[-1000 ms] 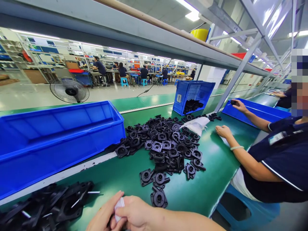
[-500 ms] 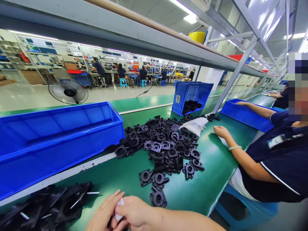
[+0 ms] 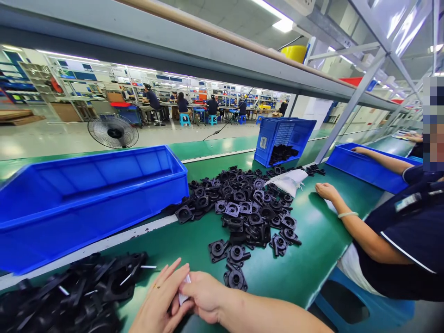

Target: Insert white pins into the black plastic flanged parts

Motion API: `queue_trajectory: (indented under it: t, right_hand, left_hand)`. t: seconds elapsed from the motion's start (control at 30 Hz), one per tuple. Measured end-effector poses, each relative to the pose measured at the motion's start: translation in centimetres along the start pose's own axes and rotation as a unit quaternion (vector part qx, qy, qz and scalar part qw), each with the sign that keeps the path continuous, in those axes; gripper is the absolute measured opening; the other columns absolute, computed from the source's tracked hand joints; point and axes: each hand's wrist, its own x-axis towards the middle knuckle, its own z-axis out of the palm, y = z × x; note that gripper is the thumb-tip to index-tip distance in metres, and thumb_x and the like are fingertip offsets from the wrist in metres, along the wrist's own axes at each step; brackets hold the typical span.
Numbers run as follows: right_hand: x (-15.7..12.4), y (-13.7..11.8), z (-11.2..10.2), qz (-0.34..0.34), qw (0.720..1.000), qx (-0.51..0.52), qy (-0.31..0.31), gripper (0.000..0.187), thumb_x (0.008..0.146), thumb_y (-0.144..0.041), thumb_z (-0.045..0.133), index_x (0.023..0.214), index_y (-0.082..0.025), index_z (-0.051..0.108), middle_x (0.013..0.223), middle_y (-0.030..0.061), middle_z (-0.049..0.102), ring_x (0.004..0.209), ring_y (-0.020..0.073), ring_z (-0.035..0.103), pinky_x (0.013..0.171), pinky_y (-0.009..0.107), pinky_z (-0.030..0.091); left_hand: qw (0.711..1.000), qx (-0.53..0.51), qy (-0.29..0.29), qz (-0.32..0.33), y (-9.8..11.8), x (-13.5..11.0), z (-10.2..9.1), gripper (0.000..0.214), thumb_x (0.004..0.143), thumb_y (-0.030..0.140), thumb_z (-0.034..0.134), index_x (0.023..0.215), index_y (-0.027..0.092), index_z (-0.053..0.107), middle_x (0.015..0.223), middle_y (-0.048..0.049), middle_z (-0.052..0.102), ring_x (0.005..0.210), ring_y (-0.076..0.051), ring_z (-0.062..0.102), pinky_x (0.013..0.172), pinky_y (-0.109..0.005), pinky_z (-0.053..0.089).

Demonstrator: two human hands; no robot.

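Note:
At the bottom centre my two hands meet above the green bench. My right hand (image 3: 204,293) is closed, thumb and fingers pinching some white pins (image 3: 184,290) that show as a pale sliver. My left hand (image 3: 156,298), with a ring on one finger, is pressed against the right from the left side. Its upper fingers are fairly straight, and whatever its palm holds is hidden. To the left lies a heap of black plastic housings (image 3: 79,291), with slim white pins sticking out of several. Just beyond my right hand lie a few loose black housings (image 3: 236,276).
A large pile of black housings (image 3: 239,203) covers mid-bench, with a white bag (image 3: 289,181) at its edge. Blue bins (image 3: 93,185) stand left, behind (image 3: 265,141) and right (image 3: 367,166). A co-worker's arm (image 3: 357,226) rests at right. A metal shelf (image 3: 208,46) crosses overhead.
The whole view has shifted, so bench, bins and hands appear further right and the hands slightly higher. My hands keep the same hold, still together around the white pins.

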Motion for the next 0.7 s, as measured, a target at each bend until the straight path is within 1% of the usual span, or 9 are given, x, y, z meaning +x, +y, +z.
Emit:
queue_trajectory:
  t: [0.07,0.17,0.3,0.37,0.47,0.57,0.63,0.7]
  right_hand:
    - [-0.1,0.0,0.0,-0.004,1.000,0.000,-0.005,0.037,0.050,-0.038,0.062,0.067,-0.009,0.048,0.052,0.0012,0.049,0.046,0.0078,0.046,0.052,0.021,0.034]
    - [-0.2,0.0,0.1,-0.007,1.000,0.000,-0.006,0.039,0.049,-0.040,0.064,0.062,-0.008,0.047,0.052,0.0016,0.049,0.048,0.0072,0.046,0.054,0.021,0.034]
    - [-0.3,0.3,0.1,-0.013,1.000,0.001,0.001,0.043,0.051,-0.045,0.066,0.064,-0.009,0.047,0.054,0.0011,0.049,0.051,0.0072,0.047,0.053,0.020,0.032]
    - [-0.2,0.3,0.2,-0.011,1.000,0.005,0.001,0.041,0.050,-0.042,0.067,0.063,-0.009,0.047,0.054,0.0011,0.049,0.051,0.0074,0.047,0.053,0.020,0.033]
    - [-0.4,0.3,0.4,-0.004,1.000,0.013,0.004,0.036,0.048,-0.035,0.067,0.063,-0.009,0.047,0.053,0.0005,0.049,0.050,0.0070,0.046,0.054,0.020,0.033]
    - [-1.0,0.2,0.4,-0.002,1.000,0.018,0.004,0.033,0.052,-0.031,0.065,0.068,-0.009,0.047,0.055,-0.0010,0.048,0.050,0.0052,0.044,0.054,0.019,0.032]
    - [-1.4,0.0,0.4,-0.010,1.000,0.021,-0.001,0.030,0.055,-0.029,0.065,0.066,-0.009,0.045,0.056,-0.0007,0.048,0.052,0.0047,0.044,0.055,0.019,0.032]
    - [-1.6,-0.2,0.3,-0.015,1.000,0.020,-0.008,0.032,0.057,-0.031,0.066,0.063,-0.009,0.044,0.057,0.0002,0.047,0.053,0.0051,0.044,0.056,0.019,0.032]
  left_hand:
    - [1.000,0.007,0.009,0.017,0.1,0.3,-0.2,0.048,0.079,0.037,0.053,0.119,0.013,0.045,0.115,-0.0107,0.056,0.107,-0.021,0.054,0.087,-0.035,0.048]
    - [1.000,0.012,0.013,0.018,0.2,0.4,-0.3,0.042,0.080,0.034,0.051,0.116,0.012,0.046,0.110,-0.0106,0.058,0.104,-0.021,0.056,0.085,-0.035,0.050]
    - [1.000,0.000,-0.008,-0.002,0.4,0.2,0.0,0.048,0.080,0.038,0.052,0.119,0.011,0.043,0.116,-0.0126,0.055,0.109,-0.022,0.052,0.085,-0.036,0.050]
    - [1.000,-0.005,-0.011,-0.004,0.4,0.3,0.1,0.046,0.080,0.036,0.052,0.119,0.012,0.043,0.115,-0.0119,0.055,0.109,-0.022,0.052,0.086,-0.037,0.049]
    - [1.000,-0.017,-0.015,-0.004,0.7,0.4,-0.1,0.039,0.080,0.030,0.051,0.114,0.013,0.044,0.109,-0.0099,0.058,0.105,-0.021,0.055,0.085,-0.038,0.049]
    - [0.997,-0.052,-0.043,-0.029,1.2,0.5,-0.3,0.038,0.078,0.025,0.052,0.114,0.015,0.043,0.106,-0.0079,0.059,0.107,-0.020,0.052,0.090,-0.041,0.046]
    - [0.994,-0.084,-0.055,-0.053,1.4,0.4,-0.3,0.038,0.078,0.024,0.052,0.113,0.016,0.042,0.104,-0.0059,0.060,0.110,-0.020,0.050,0.094,-0.044,0.042]
    - [0.989,-0.110,-0.056,-0.080,1.6,0.3,-0.2,0.037,0.077,0.025,0.053,0.112,0.017,0.043,0.105,-0.0058,0.060,0.110,-0.021,0.049,0.096,-0.045,0.039]
